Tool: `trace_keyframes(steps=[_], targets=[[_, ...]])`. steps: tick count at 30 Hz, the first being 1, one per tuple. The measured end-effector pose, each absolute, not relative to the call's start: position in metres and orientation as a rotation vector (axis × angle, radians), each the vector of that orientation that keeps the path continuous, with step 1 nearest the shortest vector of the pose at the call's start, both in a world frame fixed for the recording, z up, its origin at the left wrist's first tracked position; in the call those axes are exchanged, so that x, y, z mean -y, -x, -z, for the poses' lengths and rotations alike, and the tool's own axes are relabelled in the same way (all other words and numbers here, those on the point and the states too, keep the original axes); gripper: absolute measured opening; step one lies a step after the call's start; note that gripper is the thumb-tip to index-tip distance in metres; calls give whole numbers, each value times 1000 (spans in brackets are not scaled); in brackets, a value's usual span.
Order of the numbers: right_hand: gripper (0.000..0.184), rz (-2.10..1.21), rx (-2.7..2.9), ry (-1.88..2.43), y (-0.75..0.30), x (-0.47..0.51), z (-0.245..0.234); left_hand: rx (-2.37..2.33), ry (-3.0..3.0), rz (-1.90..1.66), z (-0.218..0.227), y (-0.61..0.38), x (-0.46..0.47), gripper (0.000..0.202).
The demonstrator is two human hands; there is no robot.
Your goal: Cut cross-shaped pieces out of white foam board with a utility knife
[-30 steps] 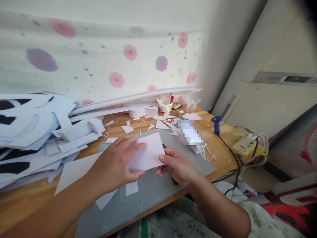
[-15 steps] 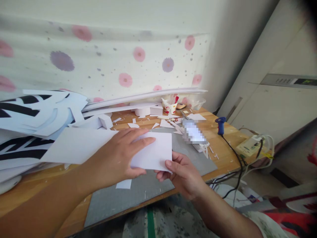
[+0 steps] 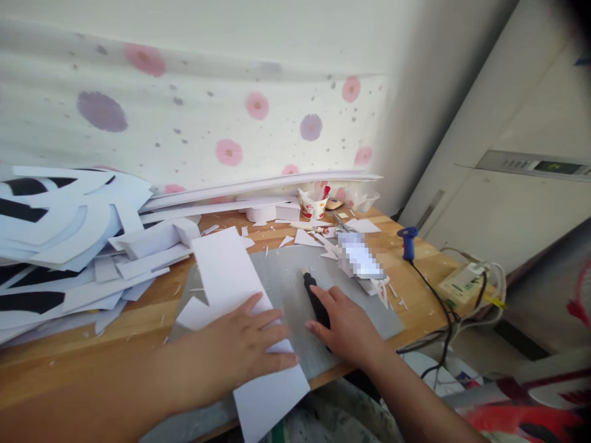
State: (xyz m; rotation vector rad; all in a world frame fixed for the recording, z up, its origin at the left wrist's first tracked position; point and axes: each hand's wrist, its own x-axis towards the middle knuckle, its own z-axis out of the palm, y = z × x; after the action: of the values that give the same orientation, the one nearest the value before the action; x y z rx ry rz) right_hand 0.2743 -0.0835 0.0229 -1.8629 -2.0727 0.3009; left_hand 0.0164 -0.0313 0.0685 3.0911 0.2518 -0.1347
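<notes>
A long white sheet (image 3: 240, 307) lies flat on the grey mat, a black knife (image 3: 316, 301) just beside it.

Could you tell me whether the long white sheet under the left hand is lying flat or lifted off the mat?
Flat: the white sheet lies spread on the grey mat, pressed down by the left hand.

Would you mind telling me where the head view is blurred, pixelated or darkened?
Head view: a pixelated patch masks something on the table; the near left forearm is soft; the top right corner darkens; left hand and right hand are fairly sharp.
</notes>
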Motion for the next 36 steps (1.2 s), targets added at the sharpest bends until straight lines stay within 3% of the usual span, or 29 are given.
trace_keyframes(steps=[2,5,10,14,17,23,29,33,36], targets=[[69,-331,2129,1968,-270,77,-26,-258,-3105,95,-67,-23,21,66],[64,-390,2094,1982,-276,68,-21,-322,-3075,125,-65,-30,8,74],[48,-697,1591,1535,-303,64,-9,-427,-2973,250,-63,-29,-6,90],[43,-1168,1088,1273,-308,71,-13,-710,-2953,112,-53,-9,-18,74],[45,-1272,938,1130,-304,74,-16,-843,-2867,-7,-39,5,-21,58],[40,-1189,943,1176,-296,76,-10,-797,-2831,-97,-11,12,-20,58],[39,-985,1042,936,-282,82,6,-828,-2830,-185,0,9,-26,44],[27,-702,1101,1217,-277,91,13,-947,-2917,-310,2,6,-30,32],[38,-678,1286,1400,-270,92,5,-886,-3020,-444,1,3,-25,31]])
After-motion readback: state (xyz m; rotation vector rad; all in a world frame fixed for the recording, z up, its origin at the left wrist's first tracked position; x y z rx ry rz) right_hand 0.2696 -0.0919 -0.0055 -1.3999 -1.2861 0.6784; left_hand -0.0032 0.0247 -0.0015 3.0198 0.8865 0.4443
